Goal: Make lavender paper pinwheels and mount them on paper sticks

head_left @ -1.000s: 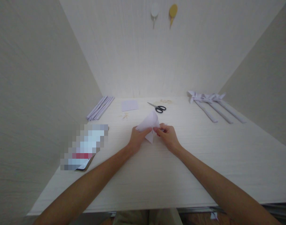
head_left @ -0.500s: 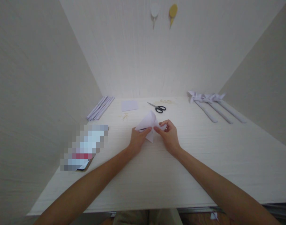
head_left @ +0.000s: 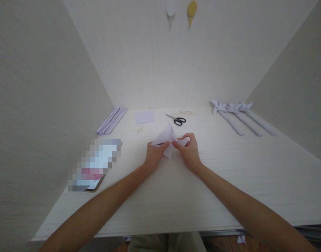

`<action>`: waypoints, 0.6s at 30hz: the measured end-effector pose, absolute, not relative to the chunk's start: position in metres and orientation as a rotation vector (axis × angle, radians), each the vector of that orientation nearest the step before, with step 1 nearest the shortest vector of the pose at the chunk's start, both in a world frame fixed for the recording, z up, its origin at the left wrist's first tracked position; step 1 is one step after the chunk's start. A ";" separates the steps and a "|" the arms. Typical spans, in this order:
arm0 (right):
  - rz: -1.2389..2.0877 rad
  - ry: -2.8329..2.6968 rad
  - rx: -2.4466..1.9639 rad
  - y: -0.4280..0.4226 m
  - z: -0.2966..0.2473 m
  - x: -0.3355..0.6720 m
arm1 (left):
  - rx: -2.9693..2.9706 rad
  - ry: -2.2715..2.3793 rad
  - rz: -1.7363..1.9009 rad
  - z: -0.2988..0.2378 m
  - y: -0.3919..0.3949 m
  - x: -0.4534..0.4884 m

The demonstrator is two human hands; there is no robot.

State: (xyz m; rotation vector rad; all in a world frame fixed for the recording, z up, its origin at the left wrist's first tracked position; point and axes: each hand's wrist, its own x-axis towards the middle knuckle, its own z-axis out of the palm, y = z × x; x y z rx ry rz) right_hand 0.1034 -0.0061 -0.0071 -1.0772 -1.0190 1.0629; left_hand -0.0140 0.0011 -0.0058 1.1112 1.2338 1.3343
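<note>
A pale lilac folded paper (head_left: pixel 166 137) stands partly raised above the middle of the white table (head_left: pixel 229 182). My left hand (head_left: pixel 154 155) pinches its left side with thumb and fingers closed on it. My right hand (head_left: pixel 189 149) grips its right flap, fingers curled around the paper edge. The two hands nearly touch below the paper's lower point.
Black-handled scissors (head_left: pixel 177 120) lie behind the paper. A flat lilac sheet (head_left: pixel 145 117) and rolled paper sticks (head_left: pixel 112 120) sit at the back left. Finished paper pieces with long stems (head_left: pixel 239 117) lie at the back right. A blurred packet (head_left: pixel 95 164) rests left. Walls close in on three sides.
My right hand has shifted its hold, fingers lifting and curling further over the right flap. The paper's shape has spread slightly. The left hand stays put.
</note>
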 end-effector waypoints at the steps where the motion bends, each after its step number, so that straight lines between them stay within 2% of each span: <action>1: 1.062 -1.021 -1.082 -0.006 -0.007 0.103 | 1.111 1.241 1.332 -0.006 0.001 -0.014; 7: 1.114 -1.048 -1.083 0.002 -0.008 0.114 | 1.060 1.241 1.274 -0.006 0.002 -0.015; 14: 1.481 -1.191 -1.000 0.010 0.003 0.141 | 1.000 0.817 0.866 0.008 0.008 -0.029; 18: 1.564 -1.310 -0.972 0.006 0.008 0.144 | 1.072 0.875 0.741 0.013 0.008 -0.032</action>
